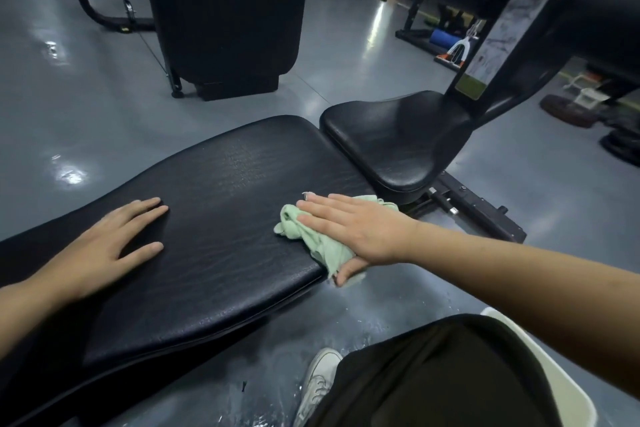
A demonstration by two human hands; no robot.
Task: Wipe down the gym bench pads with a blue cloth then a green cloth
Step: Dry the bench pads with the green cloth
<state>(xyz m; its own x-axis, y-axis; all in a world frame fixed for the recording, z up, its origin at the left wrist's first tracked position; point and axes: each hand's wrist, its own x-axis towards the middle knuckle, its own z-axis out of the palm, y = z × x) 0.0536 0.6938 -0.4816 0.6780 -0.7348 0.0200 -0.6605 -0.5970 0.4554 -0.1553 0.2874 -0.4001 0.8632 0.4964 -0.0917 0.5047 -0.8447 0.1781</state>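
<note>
Green cloth (311, 236) under flat right hand (356, 229); left hand (114, 239) flat, empty, on back pad (225, 184).

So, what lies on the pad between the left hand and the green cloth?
Nothing: in the head view that stretch of the long black pad is bare between the flat left hand and the green cloth under the right hand.
</note>
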